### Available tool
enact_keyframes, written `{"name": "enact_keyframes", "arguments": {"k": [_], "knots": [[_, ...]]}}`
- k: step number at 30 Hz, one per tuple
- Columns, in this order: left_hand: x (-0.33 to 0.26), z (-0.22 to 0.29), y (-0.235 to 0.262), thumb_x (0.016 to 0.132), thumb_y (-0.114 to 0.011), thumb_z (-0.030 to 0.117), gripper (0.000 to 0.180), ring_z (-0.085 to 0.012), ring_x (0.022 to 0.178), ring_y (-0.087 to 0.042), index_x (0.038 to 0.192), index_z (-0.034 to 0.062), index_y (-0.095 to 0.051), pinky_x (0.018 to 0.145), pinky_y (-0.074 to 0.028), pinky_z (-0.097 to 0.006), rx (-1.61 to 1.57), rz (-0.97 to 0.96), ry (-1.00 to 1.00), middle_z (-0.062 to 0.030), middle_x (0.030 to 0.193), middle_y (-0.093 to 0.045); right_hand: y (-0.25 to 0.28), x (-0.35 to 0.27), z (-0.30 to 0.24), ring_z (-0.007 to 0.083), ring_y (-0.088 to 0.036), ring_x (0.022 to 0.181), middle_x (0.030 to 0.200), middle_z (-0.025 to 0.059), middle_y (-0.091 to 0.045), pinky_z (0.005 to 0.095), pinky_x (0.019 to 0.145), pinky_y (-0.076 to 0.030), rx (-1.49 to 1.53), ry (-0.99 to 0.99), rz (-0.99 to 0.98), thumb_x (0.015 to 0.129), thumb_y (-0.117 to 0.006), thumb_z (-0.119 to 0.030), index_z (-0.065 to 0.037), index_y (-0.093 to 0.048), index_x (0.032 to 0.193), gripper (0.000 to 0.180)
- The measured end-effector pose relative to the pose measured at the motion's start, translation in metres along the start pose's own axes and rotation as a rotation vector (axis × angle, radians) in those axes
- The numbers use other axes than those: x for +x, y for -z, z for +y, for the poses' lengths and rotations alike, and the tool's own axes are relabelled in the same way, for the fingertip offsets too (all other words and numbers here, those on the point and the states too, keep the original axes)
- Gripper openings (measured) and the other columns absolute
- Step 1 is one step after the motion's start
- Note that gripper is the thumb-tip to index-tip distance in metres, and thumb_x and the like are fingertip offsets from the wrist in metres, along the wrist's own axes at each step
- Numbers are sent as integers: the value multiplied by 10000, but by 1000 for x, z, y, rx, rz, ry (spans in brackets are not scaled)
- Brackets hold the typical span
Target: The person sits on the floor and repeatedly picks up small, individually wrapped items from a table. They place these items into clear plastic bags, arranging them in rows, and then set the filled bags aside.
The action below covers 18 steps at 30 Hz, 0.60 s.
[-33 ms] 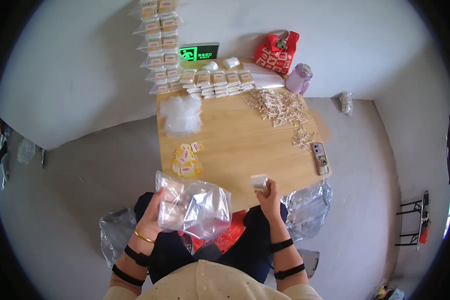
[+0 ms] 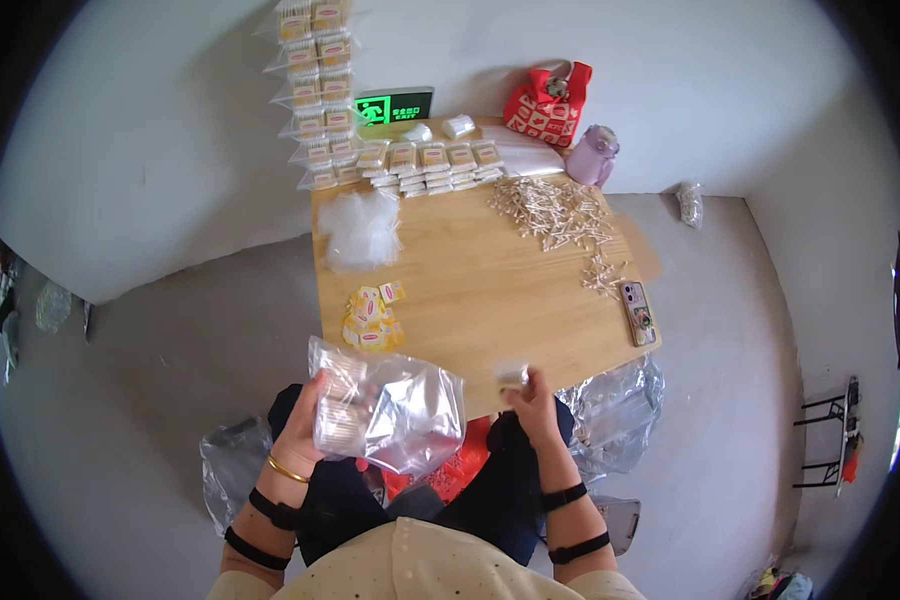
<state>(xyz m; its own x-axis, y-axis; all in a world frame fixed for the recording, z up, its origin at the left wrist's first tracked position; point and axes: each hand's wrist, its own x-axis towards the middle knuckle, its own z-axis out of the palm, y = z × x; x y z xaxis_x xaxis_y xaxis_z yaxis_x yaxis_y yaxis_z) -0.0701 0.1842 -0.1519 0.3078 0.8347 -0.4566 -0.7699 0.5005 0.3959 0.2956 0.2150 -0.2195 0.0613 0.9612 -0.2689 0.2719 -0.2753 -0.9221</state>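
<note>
My left hand (image 2: pixel 298 428) grips a large clear plastic bag (image 2: pixel 415 415) by its left side, above my lap at the table's near edge. Bundles of cotton swabs (image 2: pixel 338 428) show through the film at that side; the rest of the bag looks puffed and shiny. To the right, my right hand (image 2: pixel 536 408) pinches a small clear packet (image 2: pixel 511 376), apart from the bag. Its contents are blurred. Just beyond the bag, yellow and white cards (image 2: pixel 372 320) lie in a loose heap on the wooden table (image 2: pixel 470 300).
Packed swab packets (image 2: pixel 435 160) stand in rows at the back, with a tall stack (image 2: pixel 310 95) on the left. Clear small bags (image 2: pixel 362 230), loose swabs (image 2: pixel 555 212), a phone (image 2: pixel 637 313), a purple jug (image 2: pixel 592 156) and a red bag (image 2: pixel 548 108) are also on the table.
My right hand has shifted slightly toward me and to the left with the small packet, which now looks more blurred. The left hand still holds the large bag in nearly the same place.
</note>
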Motion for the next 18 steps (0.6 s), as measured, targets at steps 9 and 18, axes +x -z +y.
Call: {"name": "enact_keyframes", "arguments": {"k": [9, 18], "knots": [[-16, -1, -45, 940, -569, 510, 665, -319, 933, -686, 1401, 41, -468, 801, -579, -523, 80, -153, -62, -194, 1152, -648, -5, -88, -12, 205, -501, 1302, 1380, 83, -559, 379, 1115, -366, 916, -58, -798, 893, -684, -68, -20, -420, 1440, 610], [-31, -15, -56, 974, -558, 466, 601, -302, 980, -689, 1387, 39, -470, 847, -582, -462, 410, -79, -16, -186, 1212, -629, 2, -89, -52, 148, -599, 1076, 1172, 45, -661, 331, 968, -482, 629, 4, -549, 888, -728, -141, -10, -576, 1294, 453]]}}
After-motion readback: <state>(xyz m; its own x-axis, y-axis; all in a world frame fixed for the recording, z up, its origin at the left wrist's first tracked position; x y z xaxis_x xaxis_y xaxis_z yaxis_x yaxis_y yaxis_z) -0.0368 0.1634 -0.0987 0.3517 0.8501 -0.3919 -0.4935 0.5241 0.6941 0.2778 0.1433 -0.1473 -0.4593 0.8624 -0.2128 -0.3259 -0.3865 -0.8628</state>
